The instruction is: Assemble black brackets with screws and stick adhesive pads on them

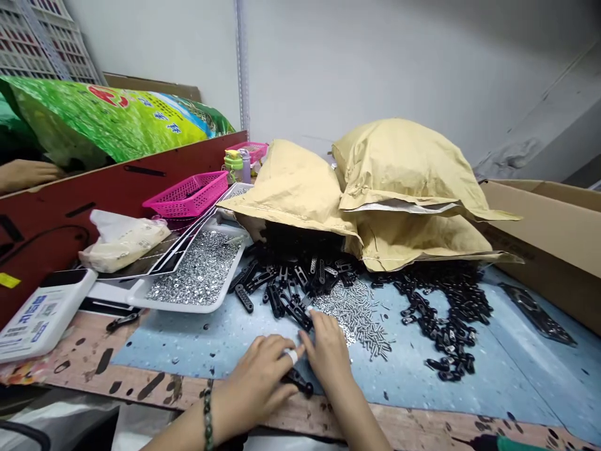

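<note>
My left hand (263,379) is low at the table's front edge, wearing a white ring and a dark beaded bracelet. Its thumb and forefinger are around a long black plastic part (298,381), partly hidden by the hand. Beside it, my right hand (330,347) reaches to the front of a heap of black plastic arms (282,288). The right thumb and forefinger close on the end of one black arm (299,316); the exact contact is partly covered. Just right of that hand lies a spread of small silver screws (364,316), with tiny washers (350,335) among them.
A white tray of silver nuts (195,266) stands left. Paper sacks (295,181) rise behind, and small black parts (446,319) lie right. A cardboard box (549,232), white scale (47,313) and pink basket (188,195) flank them. Another person's hand (28,174) shows far left.
</note>
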Demonstrator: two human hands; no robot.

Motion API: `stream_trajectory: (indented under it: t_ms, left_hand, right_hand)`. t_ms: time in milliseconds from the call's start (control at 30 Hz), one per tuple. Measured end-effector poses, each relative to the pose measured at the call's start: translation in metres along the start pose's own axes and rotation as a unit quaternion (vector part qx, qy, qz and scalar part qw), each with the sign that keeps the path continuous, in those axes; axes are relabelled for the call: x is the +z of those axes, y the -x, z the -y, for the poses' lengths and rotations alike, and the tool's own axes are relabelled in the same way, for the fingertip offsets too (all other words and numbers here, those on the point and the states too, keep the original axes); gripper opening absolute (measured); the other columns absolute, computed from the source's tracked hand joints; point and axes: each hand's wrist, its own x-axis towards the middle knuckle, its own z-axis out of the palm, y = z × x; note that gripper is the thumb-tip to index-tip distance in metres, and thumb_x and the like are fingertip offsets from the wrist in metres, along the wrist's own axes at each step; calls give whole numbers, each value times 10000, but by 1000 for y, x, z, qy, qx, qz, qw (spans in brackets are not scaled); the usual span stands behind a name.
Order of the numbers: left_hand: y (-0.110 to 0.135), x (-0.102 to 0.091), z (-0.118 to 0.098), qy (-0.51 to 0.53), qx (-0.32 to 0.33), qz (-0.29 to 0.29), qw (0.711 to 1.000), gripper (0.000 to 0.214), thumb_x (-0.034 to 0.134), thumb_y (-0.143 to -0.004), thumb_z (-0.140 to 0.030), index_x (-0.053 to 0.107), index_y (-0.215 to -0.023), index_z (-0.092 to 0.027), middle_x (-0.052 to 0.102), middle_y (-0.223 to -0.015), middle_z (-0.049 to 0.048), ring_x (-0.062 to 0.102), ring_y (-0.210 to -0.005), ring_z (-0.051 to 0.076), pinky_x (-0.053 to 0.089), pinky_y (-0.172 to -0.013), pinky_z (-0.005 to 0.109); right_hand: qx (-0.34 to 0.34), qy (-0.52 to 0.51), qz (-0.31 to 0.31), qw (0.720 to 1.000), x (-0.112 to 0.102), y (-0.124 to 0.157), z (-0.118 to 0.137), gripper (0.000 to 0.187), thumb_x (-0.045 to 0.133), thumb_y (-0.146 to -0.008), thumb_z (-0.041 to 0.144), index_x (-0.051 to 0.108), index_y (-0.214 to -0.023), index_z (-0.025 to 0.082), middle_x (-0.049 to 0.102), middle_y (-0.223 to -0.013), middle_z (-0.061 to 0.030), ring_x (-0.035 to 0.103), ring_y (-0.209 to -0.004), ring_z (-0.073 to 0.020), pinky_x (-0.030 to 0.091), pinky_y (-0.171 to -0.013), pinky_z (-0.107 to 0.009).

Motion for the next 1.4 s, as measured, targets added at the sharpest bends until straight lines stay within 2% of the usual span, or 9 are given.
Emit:
stream_trajectory:
  t_ms: [133,267,400,600,833,900,1000,1167,1400]
  left_hand:
    - [-23,-8,0,276,-192,-69,939,330,445,-926,-395,496,-1206,-226,564,-1190,80,519,-1113,250,426,-931,371]
    - [-57,-1,8,456,-228,-91,856,388,391,-902,-480,465,-1157,-198,596,-1053,67,572,-1012,216,443,-897,338]
    - [-76,9,29,392,-254,3,884,350,452,-810,-521,500,-926,-194,508,-699,-28,516,-581,144,445,-570,269]
    - [-95,5,53,343,-252,9,905,368,463,-770,-559,492,-870,-206,560,-781,20,551,-702,201,441,-588,286]
    - [-78,-10,24,265,-174,67,946,262,386,-909,-441,476,-1015,-218,592,-865,34,572,-763,221,444,-675,313]
    - [-73,-11,11,248,-145,90,953,214,362,-932,-397,473,-957,-215,582,-831,19,562,-728,199,439,-659,300]
    - [-67,-15,-3,214,-85,60,971,153,439,-915,-352,495,-929,-210,595,-904,23,554,-824,199,424,-738,303]
    - [-63,-18,-5,119,-58,53,990,185,421,-936,-351,505,-877,-197,599,-873,40,561,-774,207,409,-664,294]
    - [-64,-14,4,39,-9,72,997,228,408,-937,-344,514,-794,-202,600,-735,28,566,-648,209,353,-577,282]
  right_hand:
    - [-15,-40,-3,999,4,-1,17,201,475,-876,184,563,-1056,191,648,-953,-89,603,-914,-226,500,-779,-349]
    - [23,-73,12,997,-19,2,-4,230,406,-927,269,595,-1047,220,665,-947,-78,624,-891,-202,506,-760,-300]
    - [248,44,-107,962,-74,-21,-92,312,386,-923,335,593,-1048,137,635,-1007,-169,603,-933,-274,470,-805,-400]
    - [381,71,-116,914,-112,-48,-172,200,585,-868,309,598,-967,136,629,-948,-64,604,-893,-200,453,-852,-415]
    - [306,-129,-21,943,-78,-21,-75,263,545,-853,388,615,-1031,208,671,-911,-40,650,-832,-199,519,-743,-317]
    - [239,-315,9,918,-62,-11,-37,244,577,-838,388,625,-995,207,673,-957,-56,646,-876,-208,525,-750,-318]
    - [163,-366,13,916,-46,-8,-2,166,622,-820,327,649,-941,217,669,-876,-37,629,-795,-182,508,-697,-284]
    - [65,-279,68,956,-47,-11,6,118,571,-866,264,666,-902,204,648,-841,-36,603,-778,-168,477,-695,-266]
    - [100,-210,76,970,-48,11,-7,236,550,-880,279,560,-1108,217,640,-903,-39,619,-797,-178,510,-716,-291]
